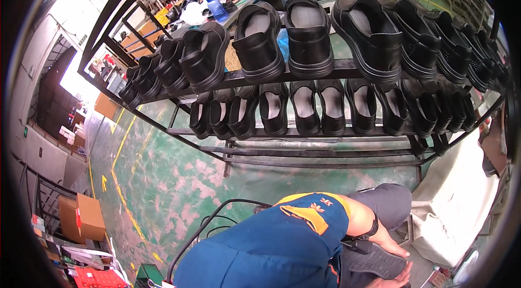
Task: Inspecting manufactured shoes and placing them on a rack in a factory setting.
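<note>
In the lower right, a black shoe (373, 260) is turned with its patterned sole facing up, close to my lap. My left hand (389, 243), with a black band at its wrist, reaches over from a blue sleeve with yellow trim and grips the shoe along its far side. At the near side, the fingers of my right hand (399, 278) curl around the shoe's edge. The picture's lower rim cuts off part of the right hand and its arm. The shoe's upper is mostly hidden beneath the sole and behind my sleeve.
Ahead stands a dark metal rack (325, 147) bearing two rows of black shoes (309, 35). A pale cloth (453, 201) drapes at the right. Cartons (82, 217) and a red crate (97, 277) sit at the left. A bent dark metal tube (217, 209) rises beside my arm.
</note>
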The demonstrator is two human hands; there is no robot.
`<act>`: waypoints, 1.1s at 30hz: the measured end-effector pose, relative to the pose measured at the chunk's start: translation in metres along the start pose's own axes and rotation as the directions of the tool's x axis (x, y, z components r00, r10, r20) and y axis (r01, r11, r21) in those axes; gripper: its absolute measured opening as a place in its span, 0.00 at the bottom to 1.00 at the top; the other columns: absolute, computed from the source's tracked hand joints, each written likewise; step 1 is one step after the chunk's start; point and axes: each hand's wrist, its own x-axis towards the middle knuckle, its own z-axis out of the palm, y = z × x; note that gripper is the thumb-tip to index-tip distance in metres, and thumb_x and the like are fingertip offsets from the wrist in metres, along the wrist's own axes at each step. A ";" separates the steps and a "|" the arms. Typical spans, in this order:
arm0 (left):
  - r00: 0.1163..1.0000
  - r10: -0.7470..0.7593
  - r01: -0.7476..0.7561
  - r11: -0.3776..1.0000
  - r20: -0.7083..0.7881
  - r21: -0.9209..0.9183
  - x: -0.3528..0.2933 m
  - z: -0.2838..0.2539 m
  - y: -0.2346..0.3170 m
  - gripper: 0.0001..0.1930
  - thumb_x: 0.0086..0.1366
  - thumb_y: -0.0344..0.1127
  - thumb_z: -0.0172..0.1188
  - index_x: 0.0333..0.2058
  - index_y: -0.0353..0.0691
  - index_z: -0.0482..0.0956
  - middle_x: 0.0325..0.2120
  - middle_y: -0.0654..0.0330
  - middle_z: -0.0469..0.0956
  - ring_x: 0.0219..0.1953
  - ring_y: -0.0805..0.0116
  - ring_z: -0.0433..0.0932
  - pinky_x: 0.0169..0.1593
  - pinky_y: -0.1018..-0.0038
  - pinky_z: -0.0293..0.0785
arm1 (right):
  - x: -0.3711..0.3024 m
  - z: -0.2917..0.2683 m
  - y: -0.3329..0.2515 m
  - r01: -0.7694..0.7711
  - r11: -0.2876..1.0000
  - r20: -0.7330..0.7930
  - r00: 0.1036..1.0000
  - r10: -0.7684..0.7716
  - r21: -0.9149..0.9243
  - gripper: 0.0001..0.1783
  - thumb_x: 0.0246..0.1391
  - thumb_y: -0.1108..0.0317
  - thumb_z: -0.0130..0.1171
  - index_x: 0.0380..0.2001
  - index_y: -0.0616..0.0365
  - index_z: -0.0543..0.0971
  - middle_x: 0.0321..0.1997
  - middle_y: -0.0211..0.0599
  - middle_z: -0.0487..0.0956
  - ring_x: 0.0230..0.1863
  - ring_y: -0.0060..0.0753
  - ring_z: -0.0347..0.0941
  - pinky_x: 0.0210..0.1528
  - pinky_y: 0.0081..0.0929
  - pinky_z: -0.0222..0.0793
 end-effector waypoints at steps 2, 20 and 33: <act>1.000 0.000 0.000 1.000 0.001 -0.017 -0.012 -0.006 0.014 0.30 0.76 0.58 0.42 0.54 0.34 0.76 0.53 0.55 0.78 0.58 0.65 0.73 0.64 0.67 0.66 | 0.001 -0.012 0.001 0.003 1.000 -0.021 1.000 -0.002 0.023 0.28 0.64 0.51 0.47 0.54 0.62 0.78 0.57 0.47 0.78 0.61 0.45 0.72 0.64 0.43 0.68; 0.931 0.033 0.238 0.701 0.364 -0.672 0.022 -0.023 -0.068 0.15 0.74 0.30 0.39 0.52 0.36 0.72 0.52 0.58 0.73 0.58 0.70 0.70 0.63 0.74 0.67 | -0.009 0.016 0.010 0.389 0.896 -0.234 0.870 -0.433 -0.214 0.11 0.57 0.64 0.61 0.32 0.61 0.84 0.31 0.38 0.85 0.34 0.24 0.79 0.39 0.33 0.75; 0.983 -0.173 0.185 0.888 0.067 -0.422 -0.008 -0.031 -0.047 0.22 0.78 0.49 0.36 0.58 0.40 0.67 0.47 0.62 0.70 0.54 0.71 0.69 0.59 0.75 0.65 | -0.036 0.028 0.001 0.466 0.796 -0.342 0.729 -0.593 -0.385 0.11 0.47 0.64 0.60 0.23 0.62 0.82 0.27 0.43 0.82 0.33 0.48 0.80 0.36 0.39 0.73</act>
